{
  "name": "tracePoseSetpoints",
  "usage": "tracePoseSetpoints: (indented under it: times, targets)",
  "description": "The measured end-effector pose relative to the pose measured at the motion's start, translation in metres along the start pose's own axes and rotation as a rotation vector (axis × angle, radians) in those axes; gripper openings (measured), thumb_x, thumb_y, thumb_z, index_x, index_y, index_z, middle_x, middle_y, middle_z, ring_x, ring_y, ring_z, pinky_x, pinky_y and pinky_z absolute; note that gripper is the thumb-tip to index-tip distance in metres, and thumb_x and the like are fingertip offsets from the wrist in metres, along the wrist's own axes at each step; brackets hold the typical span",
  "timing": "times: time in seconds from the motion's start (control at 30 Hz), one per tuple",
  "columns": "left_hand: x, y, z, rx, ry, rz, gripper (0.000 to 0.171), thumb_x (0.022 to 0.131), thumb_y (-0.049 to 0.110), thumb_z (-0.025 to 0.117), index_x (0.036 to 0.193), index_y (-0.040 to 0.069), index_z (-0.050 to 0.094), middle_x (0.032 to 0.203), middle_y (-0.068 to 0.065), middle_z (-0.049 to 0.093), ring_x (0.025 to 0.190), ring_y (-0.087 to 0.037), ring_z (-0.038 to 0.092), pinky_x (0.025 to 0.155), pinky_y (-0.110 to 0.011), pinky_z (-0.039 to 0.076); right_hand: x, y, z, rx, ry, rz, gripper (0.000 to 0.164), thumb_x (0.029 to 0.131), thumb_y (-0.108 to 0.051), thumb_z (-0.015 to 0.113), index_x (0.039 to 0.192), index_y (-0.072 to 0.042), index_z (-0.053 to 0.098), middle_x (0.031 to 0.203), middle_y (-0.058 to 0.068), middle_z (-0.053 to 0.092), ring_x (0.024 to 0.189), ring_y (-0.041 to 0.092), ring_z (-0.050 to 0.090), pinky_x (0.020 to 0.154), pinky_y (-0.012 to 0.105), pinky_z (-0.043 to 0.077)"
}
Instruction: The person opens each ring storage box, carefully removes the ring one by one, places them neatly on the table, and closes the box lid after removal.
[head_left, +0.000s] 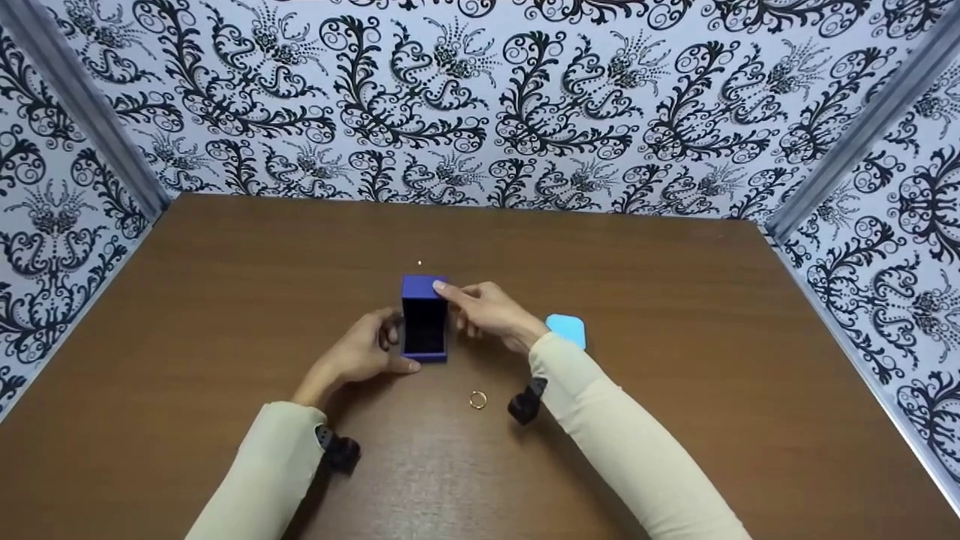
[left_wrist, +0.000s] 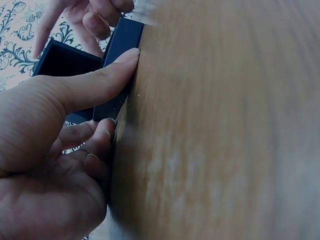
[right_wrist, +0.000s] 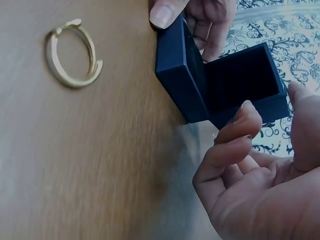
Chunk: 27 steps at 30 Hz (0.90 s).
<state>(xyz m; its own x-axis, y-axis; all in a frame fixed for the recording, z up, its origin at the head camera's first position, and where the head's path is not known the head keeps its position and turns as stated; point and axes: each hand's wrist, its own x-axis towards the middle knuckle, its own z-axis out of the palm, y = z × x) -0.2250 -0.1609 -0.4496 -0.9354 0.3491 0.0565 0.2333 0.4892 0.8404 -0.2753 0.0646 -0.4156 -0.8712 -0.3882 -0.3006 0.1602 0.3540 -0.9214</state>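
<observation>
My left hand (head_left: 364, 354) curled its thumb and fingers (left_wrist: 107, 75) round the base of the open blue jewellery box (head_left: 424, 319), which stood mid-table, while my right hand (head_left: 487, 309) pinched its raised lid. Nearest me, a gold ring (head_left: 478, 400) lay on the brown table (head_left: 225, 300). Beyond my right wrist sat a light-blue case (head_left: 566, 328).

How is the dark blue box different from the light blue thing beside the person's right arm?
The blue box is deep blue with square edges; the light blue thing is pale turquoise with rounded corners. The box stands open, its lid up and dark lining showing; the other looks closed and low. Both hands hold the box; nothing touches the other. Both rest on the brown table.
</observation>
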Motion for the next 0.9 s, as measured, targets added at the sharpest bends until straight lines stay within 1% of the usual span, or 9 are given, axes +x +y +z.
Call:
tracePoseSetpoints:
  times: [0.13, 0.2, 0.3, 0.37, 0.43, 0.53, 0.63, 0.77, 0.9]
  targets:
    - [0.000, 0.002, 0.000, -0.008, -0.005, -0.017, 0.068, 0.073, 0.007, 0.091, 0.130, -0.007, 0.056, 0.087, -0.009, 0.049, 0.077, -0.022, 0.045, 0.068, -0.030, 0.037, 0.003, 0.002, 0.000, 0.068, -0.027, 0.023, 0.052, 0.095, -0.053, 0.066, 0.102, -0.001, 0.068, 0.067, -0.001, 0.054, 0.053, 0.010, 0.045, 0.051, 0.024, 0.036]
    - [-0.001, 0.002, -0.001, -0.009, -0.002, -0.017, 0.069, 0.073, 0.007, 0.091, 0.131, -0.008, 0.056, 0.087, -0.009, 0.049, 0.078, -0.022, 0.045, 0.068, -0.030, 0.037, 0.004, 0.003, 0.001, 0.082, -0.028, 0.023, 0.051, 0.095, -0.051, 0.068, 0.105, -0.001, 0.068, 0.068, -0.001, 0.053, 0.053, 0.009, 0.044, 0.050, 0.023, 0.035]
    - [-0.001, 0.001, -0.001, -0.010, 0.003, -0.005, 0.069, 0.073, 0.007, 0.091, 0.130, -0.009, 0.056, 0.087, -0.010, 0.049, 0.077, -0.023, 0.046, 0.068, -0.030, 0.037, 0.004, 0.006, 0.001, 0.086, -0.037, 0.010, 0.051, 0.095, -0.048, 0.069, 0.116, -0.002, 0.068, 0.069, -0.001, 0.052, 0.054, 0.009, 0.044, 0.050, 0.023, 0.036]
    - [-0.002, 0.001, -0.001, -0.005, 0.004, 0.004, 0.066, 0.073, 0.007, 0.092, 0.127, -0.008, 0.057, 0.086, -0.010, 0.049, 0.077, -0.023, 0.046, 0.068, -0.030, 0.037, 0.004, 0.008, 0.001, 0.086, -0.046, -0.007, 0.056, 0.095, -0.045, 0.070, 0.130, -0.001, 0.063, 0.069, 0.000, 0.050, 0.055, 0.010, 0.044, 0.050, 0.023, 0.036]
    - [-0.001, 0.001, -0.002, 0.000, 0.006, 0.010, 0.062, 0.072, 0.007, 0.092, 0.122, -0.008, 0.058, 0.086, -0.010, 0.049, 0.076, -0.023, 0.046, 0.068, -0.030, 0.037, 0.004, 0.010, 0.000, 0.069, -0.055, -0.031, 0.065, 0.095, -0.042, 0.071, 0.142, -0.001, 0.054, 0.070, 0.001, 0.051, 0.056, 0.010, 0.045, 0.051, 0.023, 0.037]
    - [-0.001, 0.001, -0.002, 0.006, 0.010, 0.011, 0.058, 0.072, 0.008, 0.092, 0.116, -0.007, 0.058, 0.086, -0.009, 0.049, 0.076, -0.023, 0.046, 0.068, -0.031, 0.037, 0.002, 0.013, -0.002, 0.040, -0.066, -0.070, 0.074, 0.094, -0.039, 0.074, 0.150, 0.000, 0.044, 0.076, 0.003, 0.054, 0.058, 0.012, 0.047, 0.053, 0.024, 0.039]
    - [-0.001, 0.001, -0.002, 0.006, 0.011, 0.015, 0.057, 0.072, 0.008, 0.092, 0.114, -0.006, 0.058, 0.085, -0.009, 0.049, 0.076, -0.023, 0.046, 0.068, -0.031, 0.037, -0.001, 0.016, -0.004, 0.005, -0.067, -0.096, 0.075, 0.091, -0.037, 0.077, 0.151, -0.004, 0.045, 0.078, 0.006, 0.056, 0.058, 0.012, 0.049, 0.054, 0.026, 0.041]
    - [-0.001, 0.001, -0.002, 0.008, 0.006, 0.022, 0.060, 0.072, 0.008, 0.092, 0.118, -0.008, 0.057, 0.085, -0.010, 0.050, 0.077, -0.023, 0.047, 0.069, -0.031, 0.038, -0.006, 0.020, -0.005, -0.046, -0.063, -0.141, 0.076, 0.087, -0.031, 0.082, 0.151, -0.009, 0.047, 0.073, 0.004, 0.055, 0.058, 0.012, 0.049, 0.054, 0.026, 0.041]
    - [-0.001, 0.001, -0.002, 0.019, 0.005, 0.003, 0.069, 0.072, 0.009, 0.092, 0.127, -0.011, 0.055, 0.087, -0.011, 0.051, 0.079, -0.023, 0.048, 0.072, -0.033, 0.040, -0.012, 0.024, -0.003, -0.164, -0.071, -0.228, 0.082, 0.083, -0.023, 0.087, 0.152, -0.005, 0.045, 0.069, 0.000, 0.053, 0.058, 0.010, 0.048, 0.053, 0.024, 0.041]
